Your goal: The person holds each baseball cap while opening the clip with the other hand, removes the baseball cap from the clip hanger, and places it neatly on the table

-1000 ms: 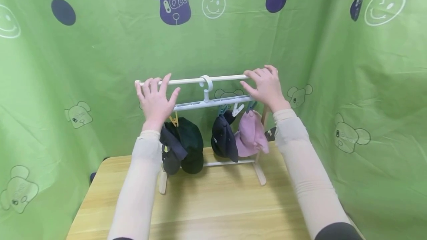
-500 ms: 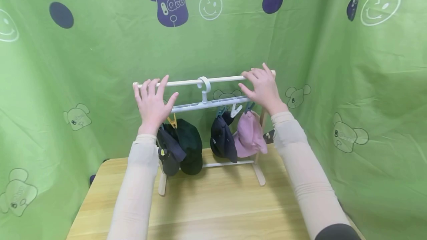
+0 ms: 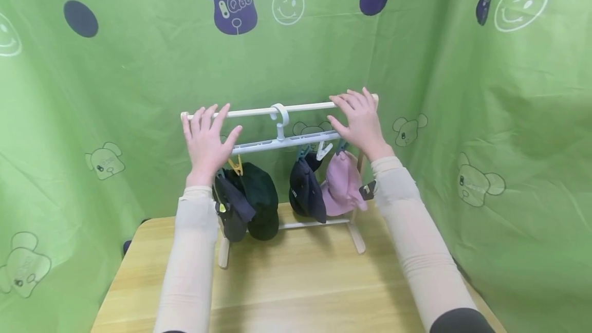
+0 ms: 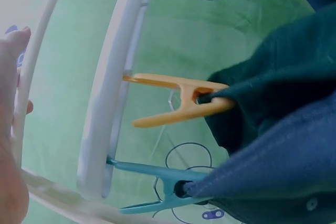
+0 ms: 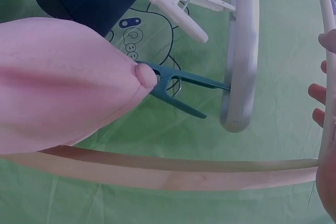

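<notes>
In the head view, my left hand point(image 3: 205, 140) rests on the left end of a white rack's top rod point(image 3: 250, 113), fingers laid over it and thumb held apart. My right hand point(image 3: 358, 122) lies likewise over the rod's right end. Between them a pale blue clip hanger point(image 3: 289, 142) hangs by its hook. A yellow clip point(image 4: 178, 98) bites a dark green cap point(image 3: 261, 202), and a teal clip point(image 4: 163, 182) a navy-grey cap point(image 3: 233, 207). To the right hang a navy cap point(image 3: 305, 189) and a pink cap point(image 3: 343, 181), the pink one from a dark teal clip point(image 5: 170, 85).
A white clip point(image 5: 178, 6) on the hanger holds nothing. The rack's wooden feet point(image 3: 356, 238) stand on a wood-grain table point(image 3: 287, 281). Green printed curtains point(image 3: 139, 66) surround the table at the back and sides. A dark tag point(image 3: 367, 190) shows beside the pink cap.
The whole scene has shifted slightly left in the head view. Both hands stay on the rod, and the caps hang as before.
</notes>
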### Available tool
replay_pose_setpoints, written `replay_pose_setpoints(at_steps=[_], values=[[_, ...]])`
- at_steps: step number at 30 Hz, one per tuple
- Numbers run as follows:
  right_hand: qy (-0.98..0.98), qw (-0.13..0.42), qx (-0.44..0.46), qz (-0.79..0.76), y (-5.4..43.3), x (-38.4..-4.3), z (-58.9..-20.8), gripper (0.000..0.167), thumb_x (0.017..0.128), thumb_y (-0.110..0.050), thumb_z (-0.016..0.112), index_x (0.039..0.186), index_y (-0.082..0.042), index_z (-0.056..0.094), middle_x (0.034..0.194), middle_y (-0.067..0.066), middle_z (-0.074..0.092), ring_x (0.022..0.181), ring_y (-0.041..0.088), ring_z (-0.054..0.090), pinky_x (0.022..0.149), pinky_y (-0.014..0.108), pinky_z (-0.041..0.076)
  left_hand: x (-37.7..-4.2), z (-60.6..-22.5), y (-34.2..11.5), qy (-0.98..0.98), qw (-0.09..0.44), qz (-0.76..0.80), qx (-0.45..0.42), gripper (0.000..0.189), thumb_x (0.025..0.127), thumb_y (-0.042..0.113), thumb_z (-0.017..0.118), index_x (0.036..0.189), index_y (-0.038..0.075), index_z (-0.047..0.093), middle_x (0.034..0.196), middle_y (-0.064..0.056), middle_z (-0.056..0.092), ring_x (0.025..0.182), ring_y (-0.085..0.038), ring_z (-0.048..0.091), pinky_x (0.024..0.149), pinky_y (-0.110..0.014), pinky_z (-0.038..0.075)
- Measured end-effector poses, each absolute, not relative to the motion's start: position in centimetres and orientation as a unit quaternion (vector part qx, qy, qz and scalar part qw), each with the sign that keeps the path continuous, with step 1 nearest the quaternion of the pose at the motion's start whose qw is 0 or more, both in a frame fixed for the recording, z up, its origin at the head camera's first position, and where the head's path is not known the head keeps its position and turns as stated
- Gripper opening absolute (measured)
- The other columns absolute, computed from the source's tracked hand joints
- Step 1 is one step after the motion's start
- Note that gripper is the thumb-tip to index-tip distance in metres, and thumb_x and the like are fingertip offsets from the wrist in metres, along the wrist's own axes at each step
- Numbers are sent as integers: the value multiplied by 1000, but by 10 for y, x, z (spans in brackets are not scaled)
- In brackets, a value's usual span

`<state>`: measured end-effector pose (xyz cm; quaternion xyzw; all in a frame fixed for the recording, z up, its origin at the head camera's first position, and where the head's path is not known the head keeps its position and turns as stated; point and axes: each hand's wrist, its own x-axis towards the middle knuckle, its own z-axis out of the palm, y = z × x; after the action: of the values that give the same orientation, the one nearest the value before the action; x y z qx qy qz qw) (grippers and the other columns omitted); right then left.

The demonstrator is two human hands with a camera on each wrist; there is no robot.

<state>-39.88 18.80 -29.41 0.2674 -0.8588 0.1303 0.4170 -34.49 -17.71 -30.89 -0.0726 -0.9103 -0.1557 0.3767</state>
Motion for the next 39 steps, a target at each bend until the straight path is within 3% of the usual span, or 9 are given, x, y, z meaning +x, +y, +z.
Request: replay_pose_setpoints(at_steps=[7,14,23,29,39], values=[[-852,428,278,118,189,-402,-298,55,91,-36,63,140,-16,51,138,14,56,134,36,45,122,54,15,-339,-306,-180,-911,369,-163,-87,63,95,63,41,150,34,36,157,-3,36,149,-28,19,122,-48,-12],[-860,420,269,111,193,-400,-299,61,91,-37,62,145,-16,44,148,14,46,141,36,36,124,50,8,-337,-307,-182,-914,360,-154,-107,64,95,62,42,151,32,35,160,-8,29,152,-31,14,122,-48,-13],[-862,418,267,104,193,-394,-306,67,92,-38,60,150,-15,36,157,16,33,149,35,22,125,48,1,-326,-323,-191,-898,375,-195,-122,61,95,51,52,149,27,39,163,-12,19,152,-35,7,123,-54,-1],[-856,428,269,110,195,-389,-317,68,91,-34,61,151,-14,35,158,17,29,149,36,22,124,51,5,-317,-336,-198,-893,369,-226,-125,60,95,48,53,149,27,39,165,-10,13,153,-30,1,123,-56,1],[-827,457,293,148,195,-383,-342,61,89,-24,63,145,-11,44,160,15,25,149,36,22,124,50,13,-299,-363,-202,-865,406,-254,-149,54,92,35,60,142,15,49,157,-17,32,148,-39,22,121,-59,11]])
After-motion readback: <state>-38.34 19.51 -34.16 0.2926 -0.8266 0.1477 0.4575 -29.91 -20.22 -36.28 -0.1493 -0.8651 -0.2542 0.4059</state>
